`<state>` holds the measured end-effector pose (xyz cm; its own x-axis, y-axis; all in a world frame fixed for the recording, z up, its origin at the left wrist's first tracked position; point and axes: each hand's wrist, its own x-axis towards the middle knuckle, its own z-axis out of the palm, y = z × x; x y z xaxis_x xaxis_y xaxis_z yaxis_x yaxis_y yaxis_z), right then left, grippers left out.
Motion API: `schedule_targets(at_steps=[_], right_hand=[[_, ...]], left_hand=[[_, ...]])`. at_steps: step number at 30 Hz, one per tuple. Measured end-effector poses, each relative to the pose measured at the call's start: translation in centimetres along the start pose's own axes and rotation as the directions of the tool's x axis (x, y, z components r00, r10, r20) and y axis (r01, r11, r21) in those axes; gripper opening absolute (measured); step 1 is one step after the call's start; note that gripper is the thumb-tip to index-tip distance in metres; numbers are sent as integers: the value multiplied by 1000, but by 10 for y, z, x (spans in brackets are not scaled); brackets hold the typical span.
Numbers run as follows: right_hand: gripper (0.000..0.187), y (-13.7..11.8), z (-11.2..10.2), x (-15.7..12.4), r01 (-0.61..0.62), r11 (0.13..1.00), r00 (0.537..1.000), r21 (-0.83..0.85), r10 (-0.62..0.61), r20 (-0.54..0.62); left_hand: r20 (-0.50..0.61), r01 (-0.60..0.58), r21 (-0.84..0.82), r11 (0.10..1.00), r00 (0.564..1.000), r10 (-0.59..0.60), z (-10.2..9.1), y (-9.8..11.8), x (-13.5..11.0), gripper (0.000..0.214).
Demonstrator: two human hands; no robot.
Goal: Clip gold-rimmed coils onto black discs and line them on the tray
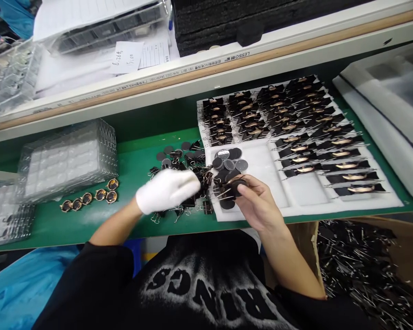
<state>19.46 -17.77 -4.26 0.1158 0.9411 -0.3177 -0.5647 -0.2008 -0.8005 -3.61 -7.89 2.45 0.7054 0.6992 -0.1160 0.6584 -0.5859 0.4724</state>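
Note:
My left hand, in a white glove, is over a pile of black binder clips. Its fingers are drawn together, and whatever they may hold is hidden. My bare right hand pinches a black round disc between thumb and fingers. Silver wire handles of a binder clip stick out to the left of that disc. Behind it, loose black and clear-rimmed discs lie on a white foam tray. Farther back and right on the foam, clipped gold-edged pieces stand in rows.
Several gold-rimmed round pieces lie on the green table at left, before stacked clear plastic trays. A white shelf edge crosses above. At lower right is a box of many binder clips. Foam sheets lean at right.

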Motion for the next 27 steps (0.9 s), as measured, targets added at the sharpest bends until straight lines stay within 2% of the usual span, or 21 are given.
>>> schedule_targets(at_steps=[1,3,4,6,8,10,12,13,14,16,18,20,22,24,27], right_hand=[[35,0,1,0,-15,997,1000,73,15,-2],[36,0,4,1,-55,974,998,218,55,7],[36,1,6,1,-78,957,997,280,78,11],[35,2,10,0,-130,925,991,357,131,20],[31,4,11,-2,-169,913,985,371,173,24],[26,5,10,-6,-188,921,982,342,187,36],[23,8,9,-9,-179,947,984,268,166,70],[23,9,9,-9,-155,964,986,215,138,90],[23,11,11,-9,-112,981,989,158,94,112],[22,14,16,-8,13,998,985,54,-22,174],[18,17,22,-5,135,991,959,-13,-127,254],[15,19,24,-2,196,979,935,-56,-169,312],[15,20,23,-2,216,972,927,-91,-175,331],[15,18,17,-3,235,962,924,-136,-177,339],[12,12,7,-4,274,937,911,-217,-180,371]], left_hand=[[-72,69,85,994,995,-63,-6,-12,7,48],[-210,249,270,930,958,-195,-16,-41,25,50],[-218,279,361,890,953,-210,-19,-57,34,50],[-87,208,485,850,978,-189,-21,-84,49,47],[21,112,548,829,989,-147,-19,-102,57,45],[-18,93,576,812,995,-102,-17,-109,56,51],[-186,154,556,817,981,-58,-12,-103,50,53],[-287,185,509,841,957,-37,-9,-96,45,52],[-379,198,435,878,925,-21,-4,-86,40,50],[-487,142,226,964,873,-15,6,-60,30,47],[-467,37,-3,999,884,-34,16,-32,21,45],[-409,-15,-112,994,912,-32,22,-9,11,45],[-343,-68,-96,993,939,31,23,4,3,41],[-247,-123,-61,991,963,104,21,7,-4,35],[-148,-64,-51,997,987,56,19,8,-9,33]])
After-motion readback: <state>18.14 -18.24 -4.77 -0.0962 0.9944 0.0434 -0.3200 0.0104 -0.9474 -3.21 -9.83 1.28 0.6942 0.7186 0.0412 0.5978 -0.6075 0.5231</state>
